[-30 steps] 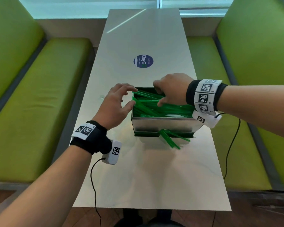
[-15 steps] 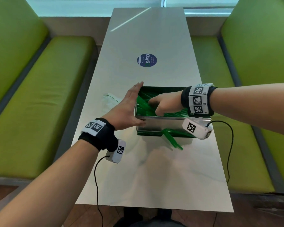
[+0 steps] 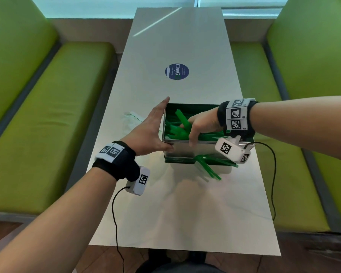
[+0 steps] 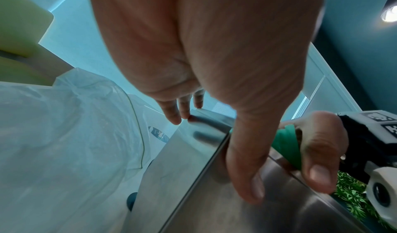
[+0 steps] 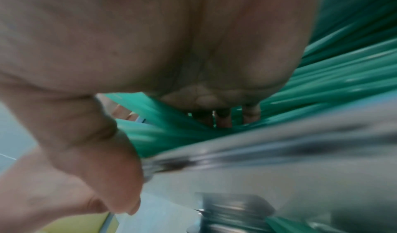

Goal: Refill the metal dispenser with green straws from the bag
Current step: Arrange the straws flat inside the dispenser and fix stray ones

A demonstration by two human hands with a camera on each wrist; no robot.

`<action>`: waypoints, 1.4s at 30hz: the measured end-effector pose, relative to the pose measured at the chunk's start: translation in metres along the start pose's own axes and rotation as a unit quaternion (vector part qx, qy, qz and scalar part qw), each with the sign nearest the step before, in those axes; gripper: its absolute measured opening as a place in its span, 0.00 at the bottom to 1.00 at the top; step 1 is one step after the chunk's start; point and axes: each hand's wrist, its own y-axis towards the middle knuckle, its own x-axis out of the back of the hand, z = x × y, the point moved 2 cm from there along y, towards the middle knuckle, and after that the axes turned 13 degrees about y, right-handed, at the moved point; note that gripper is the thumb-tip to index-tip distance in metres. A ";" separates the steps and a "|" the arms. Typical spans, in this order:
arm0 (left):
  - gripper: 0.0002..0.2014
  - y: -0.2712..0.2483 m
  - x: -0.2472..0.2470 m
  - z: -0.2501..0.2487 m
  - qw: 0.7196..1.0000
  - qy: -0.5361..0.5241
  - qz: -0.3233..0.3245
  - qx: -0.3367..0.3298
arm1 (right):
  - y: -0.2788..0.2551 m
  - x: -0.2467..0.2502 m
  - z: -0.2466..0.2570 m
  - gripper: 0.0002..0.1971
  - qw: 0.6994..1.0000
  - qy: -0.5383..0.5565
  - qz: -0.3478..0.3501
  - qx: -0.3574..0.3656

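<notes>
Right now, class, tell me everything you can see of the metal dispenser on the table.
The metal dispenser is a shiny, open-topped rectangular box of what looks like stainless steel, upright on the pale table. Green straws lie jumbled inside, and a few poke from a slot at the base of its near side. The left hand presses flat against its left wall, thumb on the near face. The right hand reaches in among the straws, thumb over the near rim. A clear plastic bag lies beside it.

Steel table (image 3: 205,213), green benches (image 3: 47,115), sticker (image 3: 177,71)
</notes>
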 end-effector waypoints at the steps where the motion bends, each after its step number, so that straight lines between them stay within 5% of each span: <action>1: 0.71 0.000 0.000 0.000 1.000 -0.001 0.000 0.001 | 0.000 0.001 -0.001 0.26 1.000 -0.006 0.002 -0.007; 4: 0.71 -0.001 0.000 0.001 1.000 -0.003 0.000 0.003 | 0.004 0.001 -0.008 0.34 1.000 0.011 0.012 0.003; 8: 0.71 -0.001 0.001 0.000 1.000 -0.006 0.002 0.006 | 0.000 0.004 -0.006 0.14 0.992 0.091 0.066 0.053; 11: 0.70 0.000 0.002 -0.001 1.000 -0.002 0.001 0.006 | -0.002 0.010 -0.005 0.12 0.980 0.164 0.085 0.076; 18: 0.70 -0.001 0.002 -0.003 1.000 0.000 0.002 0.011 | 0.003 0.003 -0.004 0.08 0.989 0.081 0.079 0.090; 26: 0.69 -0.002 0.001 -0.005 1.000 0.003 -0.003 0.018 | 0.000 0.020 0.005 0.02 0.978 0.113 0.090 0.149; 36: 0.69 0.000 -0.001 -0.005 0.999 -0.010 -0.003 0.032 | -0.030 0.060 0.054 0.10 0.912 0.239 -0.045 0.331; 42: 0.68 -0.001 0.001 -0.008 0.999 -0.015 -0.003 0.032 | -0.044 0.072 0.057 0.09 0.885 0.301 -0.062 0.348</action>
